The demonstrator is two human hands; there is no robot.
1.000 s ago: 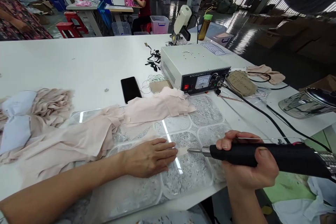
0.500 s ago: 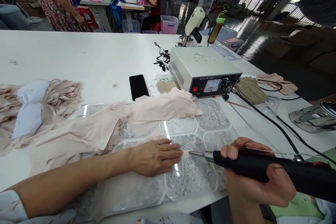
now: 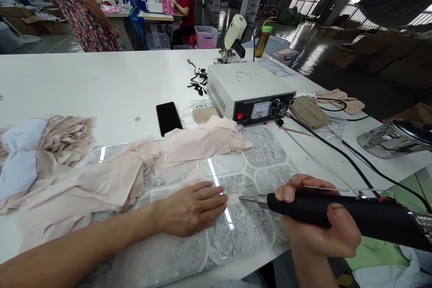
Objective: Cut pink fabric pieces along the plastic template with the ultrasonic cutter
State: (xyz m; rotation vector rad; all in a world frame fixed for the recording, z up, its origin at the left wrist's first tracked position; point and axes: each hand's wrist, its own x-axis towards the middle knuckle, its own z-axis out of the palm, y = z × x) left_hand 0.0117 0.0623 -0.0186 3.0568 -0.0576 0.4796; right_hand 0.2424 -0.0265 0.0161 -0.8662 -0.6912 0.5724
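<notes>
My left hand (image 3: 192, 209) lies flat, fingers stretched out, on thin pale pink fabric over a clear, compartmented plastic sheet (image 3: 241, 229). A narrow end of pale fabric (image 3: 232, 199) shows just past its fingertips. My right hand (image 3: 317, 225) is wrapped round a black corded hand tool (image 3: 303, 207) with a tapered metal tip. That tip points left and meets the end of the pale fabric, a short way from my left fingers. Behind my left hand, pale pink fabric pieces (image 3: 202, 141) lie in overlapping piles across the sheet.
A metal control box (image 3: 251, 87) with a dial stands behind the sheet; its cable (image 3: 324, 144) runs toward the tool. A phone (image 3: 168, 118), a tied fabric bundle (image 3: 67, 137) and a glass jar (image 3: 391, 139) are around. Two people are beyond the table.
The whole view has shifted, so most things appear further left. Both hands keep their poses, and slightly more pale fabric shows between my left fingertips and the tool's tip.
</notes>
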